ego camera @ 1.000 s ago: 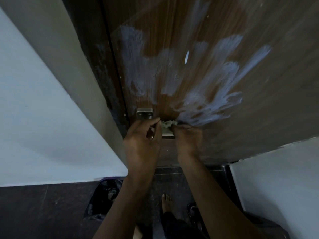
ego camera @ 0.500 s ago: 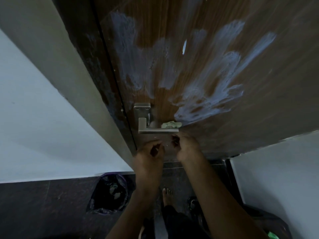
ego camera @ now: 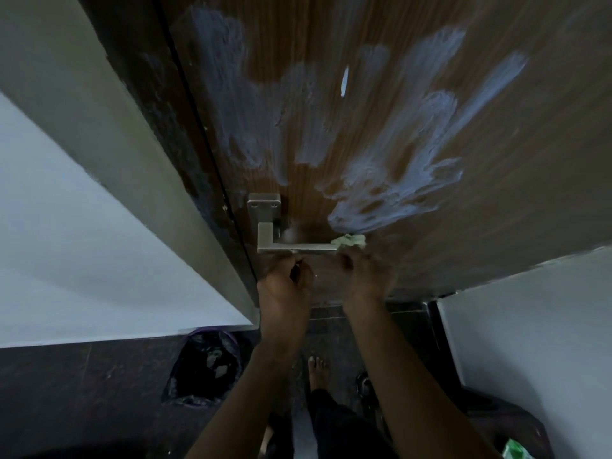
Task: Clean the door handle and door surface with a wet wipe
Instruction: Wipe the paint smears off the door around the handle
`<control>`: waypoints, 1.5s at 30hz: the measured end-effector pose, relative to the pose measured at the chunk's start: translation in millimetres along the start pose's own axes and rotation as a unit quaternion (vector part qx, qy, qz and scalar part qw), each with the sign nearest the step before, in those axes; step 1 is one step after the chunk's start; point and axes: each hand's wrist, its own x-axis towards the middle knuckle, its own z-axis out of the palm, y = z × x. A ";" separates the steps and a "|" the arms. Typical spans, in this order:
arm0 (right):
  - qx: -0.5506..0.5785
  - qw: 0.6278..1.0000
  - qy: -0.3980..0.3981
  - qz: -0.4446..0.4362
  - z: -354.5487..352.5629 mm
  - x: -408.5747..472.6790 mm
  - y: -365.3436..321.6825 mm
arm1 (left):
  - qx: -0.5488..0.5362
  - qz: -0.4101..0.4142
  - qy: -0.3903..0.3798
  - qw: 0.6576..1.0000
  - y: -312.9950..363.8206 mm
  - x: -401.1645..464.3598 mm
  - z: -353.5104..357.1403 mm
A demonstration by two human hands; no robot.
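Observation:
The brown wooden door point(ego camera: 496, 200) carries broad whitish smears point(ego camera: 397, 180) above and to the right of the handle. The steel lever handle point(ego camera: 294, 248) juts out below its square plate. A crumpled pale green wet wipe point(ego camera: 351, 241) sits at the lever's right tip, against the door. My right hand point(ego camera: 367, 276) is just under it, its blurred fingertips closed on the wipe's lower edge. My left hand point(ego camera: 286, 286) hangs under the lever's middle with fingers curled and nothing visible in them.
The dark door frame point(ego camera: 185, 154) and a white wall point(ego camera: 82, 246) stand to the left, another white wall point(ego camera: 530, 326) to the right. A black bin bag point(ego camera: 205, 369) with used wipes sits on the dark floor. My bare foot point(ego camera: 316, 366) is below the hands. A green packet point(ego camera: 515, 452) lies bottom right.
Both hands dropped from the handle to below it. The wipe, left lying on the lever half a second ago, has shifted right to the lever's tip with my right hand on it.

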 end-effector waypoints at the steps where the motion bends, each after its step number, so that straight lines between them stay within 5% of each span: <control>1: 0.006 0.999 0.027 -0.040 -2.3 0.2 -2.0 | 0.003 0.012 0.003 1.000 0.8 -0.4 -0.2; 7: 0.027 0.997 -0.022 -0.062 10.7 -18.1 -3.7 | -0.015 0.047 -0.027 0.998 14.8 -4.3 3.2; 13: 0.049 0.989 0.040 -0.137 -8.1 -13.6 -27.4 | 0.010 0.090 -0.056 0.994 23.3 -7.3 -5.2; 17: 0.020 0.995 -0.009 -0.095 7.9 -27.8 -16.4 | -0.007 0.116 -0.053 0.992 31.5 -12.1 -8.2; 21: 0.040 0.983 0.049 -0.173 -0.6 -21.0 -35.4 | -0.014 0.138 -0.068 0.988 37.9 -20.6 -16.4; 29: 0.020 0.981 0.033 -0.188 1.7 -26.6 -34.8 | -0.057 0.166 -0.009 0.984 71.7 -5.6 -22.4; 35: 0.057 0.948 0.174 -0.261 -27.6 -2.0 -75.9 | -0.038 0.186 0.024 0.981 74.6 13.4 -24.8; 41: -0.037 0.957 0.099 -0.269 -9.5 -17.0 -40.7 | -0.021 0.173 0.033 0.984 77.4 14.5 -19.1; 45: 0.025 0.947 0.122 -0.297 -24.4 -6.8 -65.4 | -0.002 0.170 0.030 0.985 72.8 11.9 -20.7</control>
